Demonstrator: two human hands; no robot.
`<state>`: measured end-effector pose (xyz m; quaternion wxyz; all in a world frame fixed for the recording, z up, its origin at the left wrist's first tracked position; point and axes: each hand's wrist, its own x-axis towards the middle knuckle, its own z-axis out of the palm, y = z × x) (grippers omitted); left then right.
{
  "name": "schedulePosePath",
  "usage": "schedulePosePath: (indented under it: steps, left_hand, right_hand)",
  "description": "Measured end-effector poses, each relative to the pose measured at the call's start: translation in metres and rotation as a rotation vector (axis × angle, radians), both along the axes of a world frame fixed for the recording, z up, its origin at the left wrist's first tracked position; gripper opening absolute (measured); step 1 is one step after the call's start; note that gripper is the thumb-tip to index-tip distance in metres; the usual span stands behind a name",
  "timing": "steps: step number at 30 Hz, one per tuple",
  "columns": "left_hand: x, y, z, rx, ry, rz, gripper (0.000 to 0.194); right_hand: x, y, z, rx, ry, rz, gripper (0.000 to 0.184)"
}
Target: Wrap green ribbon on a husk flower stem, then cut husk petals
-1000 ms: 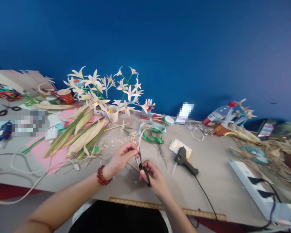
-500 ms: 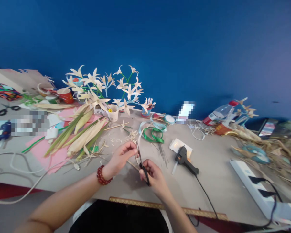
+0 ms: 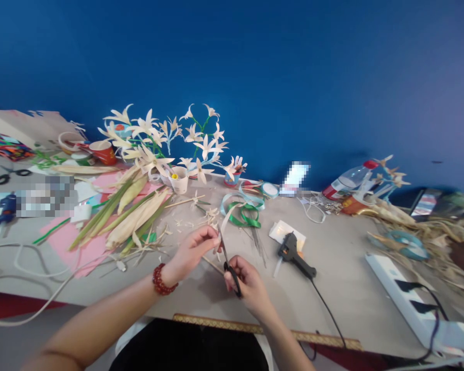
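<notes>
Black-handled scissors [image 3: 232,275] are gripped in my right hand [image 3: 247,283], their blades pointing up and away from me. My left hand [image 3: 197,250], below a red beaded bracelet [image 3: 164,279], pinches a pale strip of husk [image 3: 224,222] beside the blades. Whether the blades touch the strip I cannot tell. A thin pale stick [image 3: 212,265] lies between the hands. Just beyond them are green ribbon [image 3: 245,215] and several thin wires [image 3: 258,245]. To the left, corn husks [image 3: 139,221] lie on pink paper [image 3: 62,242].
A black glue gun [image 3: 296,255] rests on a white packet to the right, near a power strip [image 3: 398,299]. Husk flowers [image 3: 149,123] stand in cups at the back. A plastic bottle [image 3: 350,180] leans at the right. White cable [image 3: 31,270] loops over the left side.
The scissors and my right hand have shifted very slightly. My left hand keeps nearly the same place by the blades.
</notes>
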<state>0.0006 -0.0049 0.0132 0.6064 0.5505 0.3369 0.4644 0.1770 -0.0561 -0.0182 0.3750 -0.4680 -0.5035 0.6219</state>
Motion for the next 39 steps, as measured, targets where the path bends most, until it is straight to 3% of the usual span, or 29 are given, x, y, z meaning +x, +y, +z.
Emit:
schedulePosePath:
  steps: [9,13,18,23,28,35,39]
  left_hand:
    - [-0.003,0.001,0.004,-0.013,-0.009,-0.08,0.013]
    - [-0.005,0.001,0.006,-0.038,-0.018,-0.123,0.014]
    - [-0.004,0.001,0.003,-0.122,0.029,-0.231,0.02]
    - [-0.002,0.001,-0.003,-0.13,0.163,-0.338,0.023]
    - [-0.003,0.004,-0.003,-0.089,0.159,-0.252,0.019]
    - [0.0,0.001,-0.011,-0.167,-0.164,-0.158,0.026]
    - [0.004,-0.003,-0.017,-0.171,-0.157,-0.136,0.017]
  right_hand:
    - [0.012,-0.002,0.004,-0.003,-0.037,0.019,0.042]
    - [0.02,-0.001,0.007,-0.005,-0.045,-0.043,0.04]
    - [0.014,0.012,0.019,0.122,0.086,-0.192,0.035]
    - [-0.001,0.026,0.028,0.127,0.212,-0.196,0.036]
    - [-0.003,0.027,0.026,0.115,0.205,-0.185,0.035]
    - [-0.003,0.025,0.021,0.189,0.225,-0.278,0.03]
    - [-0.009,0.026,0.019,0.204,0.235,-0.324,0.031]
